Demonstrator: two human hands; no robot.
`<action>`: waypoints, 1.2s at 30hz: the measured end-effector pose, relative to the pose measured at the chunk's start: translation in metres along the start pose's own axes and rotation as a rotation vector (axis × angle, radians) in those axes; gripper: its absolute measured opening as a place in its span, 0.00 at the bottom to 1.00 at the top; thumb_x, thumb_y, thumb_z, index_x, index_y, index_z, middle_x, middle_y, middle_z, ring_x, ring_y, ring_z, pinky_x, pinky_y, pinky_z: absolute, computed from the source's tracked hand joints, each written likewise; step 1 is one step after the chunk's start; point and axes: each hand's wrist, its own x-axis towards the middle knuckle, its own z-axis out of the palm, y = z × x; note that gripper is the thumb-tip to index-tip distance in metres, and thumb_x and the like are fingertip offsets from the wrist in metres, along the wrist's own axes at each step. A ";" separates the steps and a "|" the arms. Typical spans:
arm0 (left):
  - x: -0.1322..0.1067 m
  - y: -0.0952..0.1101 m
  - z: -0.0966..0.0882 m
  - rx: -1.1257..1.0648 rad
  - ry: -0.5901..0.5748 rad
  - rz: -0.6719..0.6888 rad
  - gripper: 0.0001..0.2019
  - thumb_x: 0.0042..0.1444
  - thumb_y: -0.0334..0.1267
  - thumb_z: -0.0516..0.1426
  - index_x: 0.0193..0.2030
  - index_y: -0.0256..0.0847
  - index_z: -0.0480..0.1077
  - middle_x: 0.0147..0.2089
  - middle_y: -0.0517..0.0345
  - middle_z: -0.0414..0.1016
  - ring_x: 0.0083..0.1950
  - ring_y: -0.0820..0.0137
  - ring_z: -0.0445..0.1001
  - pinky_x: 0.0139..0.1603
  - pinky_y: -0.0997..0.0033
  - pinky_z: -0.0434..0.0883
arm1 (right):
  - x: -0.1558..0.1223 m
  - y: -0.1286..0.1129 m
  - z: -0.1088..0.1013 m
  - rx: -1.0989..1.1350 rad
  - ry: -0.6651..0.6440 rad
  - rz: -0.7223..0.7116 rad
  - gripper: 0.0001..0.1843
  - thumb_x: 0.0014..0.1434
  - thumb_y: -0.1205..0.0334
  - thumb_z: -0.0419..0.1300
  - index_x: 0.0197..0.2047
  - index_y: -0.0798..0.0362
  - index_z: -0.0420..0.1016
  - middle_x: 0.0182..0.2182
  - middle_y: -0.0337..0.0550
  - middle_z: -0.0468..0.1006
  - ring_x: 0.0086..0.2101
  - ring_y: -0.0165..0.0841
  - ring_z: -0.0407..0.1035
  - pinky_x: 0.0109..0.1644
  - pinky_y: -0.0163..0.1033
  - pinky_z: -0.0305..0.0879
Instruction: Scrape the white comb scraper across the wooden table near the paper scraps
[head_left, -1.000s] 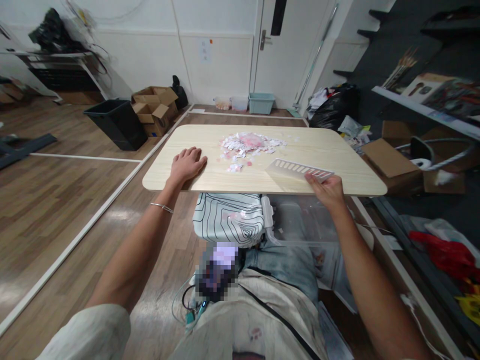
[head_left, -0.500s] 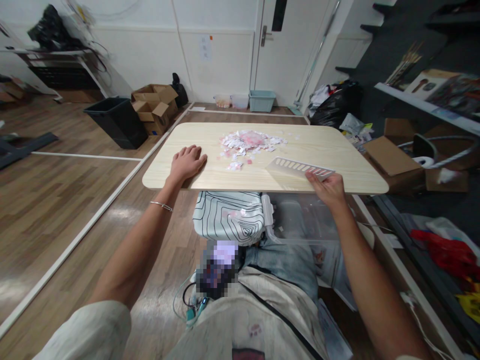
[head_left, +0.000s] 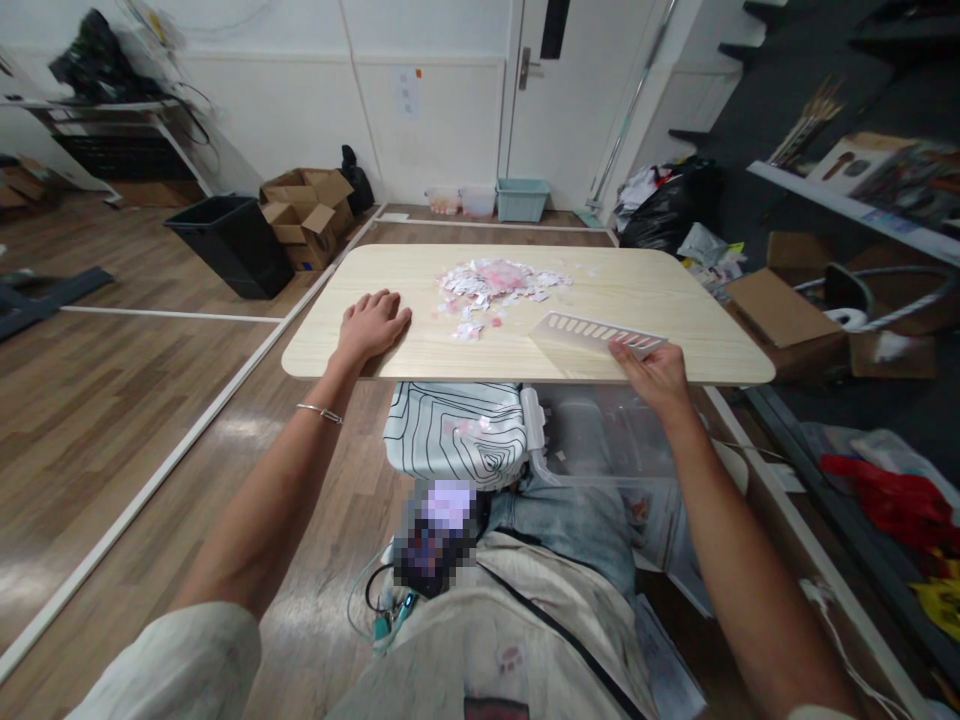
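Note:
My left hand [head_left: 375,325] lies on the left part of the pale wooden tabletop [head_left: 637,285], fingers stretched out and holding nothing. Near the front right edge, my right hand [head_left: 656,372] grips one end of a thin whitish slotted strip [head_left: 585,328]. The strip's far end points left across the wood, tilted, with a row of slanted openings along it. Beyond the two hands lies a heap of small white and pink paper scraps [head_left: 499,280]. A few loose scraps [head_left: 469,330] are scattered on the near side of the heap.
Below the table edge are a pale blue cloth-like item with black lines [head_left: 450,440] and a clear plastic box [head_left: 607,435]. A black bin [head_left: 232,250] and cardboard boxes [head_left: 307,215] stand left; an opened carton [head_left: 787,310] and a shelf [head_left: 847,215] are right.

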 end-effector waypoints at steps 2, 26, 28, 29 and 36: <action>0.000 0.000 0.000 -0.003 -0.002 0.006 0.28 0.68 0.55 0.44 0.69 0.49 0.67 0.76 0.49 0.65 0.75 0.47 0.61 0.75 0.42 0.57 | 0.000 -0.001 0.000 0.001 -0.002 -0.001 0.24 0.53 0.36 0.70 0.28 0.51 0.79 0.28 0.46 0.83 0.33 0.40 0.78 0.41 0.43 0.77; 0.009 -0.008 0.022 0.083 0.034 -0.011 0.32 0.71 0.55 0.42 0.74 0.43 0.64 0.80 0.49 0.61 0.80 0.48 0.58 0.77 0.43 0.58 | -0.001 -0.013 -0.009 0.130 -0.037 0.173 0.32 0.49 0.29 0.69 0.35 0.53 0.88 0.34 0.51 0.88 0.38 0.53 0.84 0.45 0.52 0.82; 0.009 -0.007 0.021 0.086 0.038 -0.004 0.32 0.71 0.55 0.42 0.73 0.42 0.65 0.79 0.47 0.61 0.79 0.48 0.58 0.76 0.42 0.59 | -0.001 -0.012 -0.010 0.161 -0.053 0.199 0.37 0.46 0.25 0.69 0.38 0.54 0.88 0.37 0.54 0.88 0.43 0.54 0.84 0.52 0.55 0.80; 0.009 -0.007 0.020 0.083 0.039 -0.001 0.32 0.71 0.55 0.42 0.73 0.42 0.65 0.79 0.46 0.62 0.79 0.48 0.58 0.75 0.42 0.59 | -0.001 -0.012 -0.010 0.172 -0.063 0.202 0.39 0.46 0.24 0.68 0.39 0.54 0.88 0.39 0.54 0.88 0.46 0.55 0.83 0.54 0.56 0.79; 0.007 -0.002 0.014 0.049 0.060 0.002 0.30 0.71 0.54 0.44 0.70 0.43 0.67 0.78 0.46 0.65 0.78 0.48 0.60 0.73 0.42 0.62 | 0.009 -0.010 -0.009 0.168 -0.096 0.110 0.37 0.51 0.25 0.66 0.38 0.53 0.88 0.41 0.53 0.88 0.48 0.52 0.83 0.60 0.56 0.76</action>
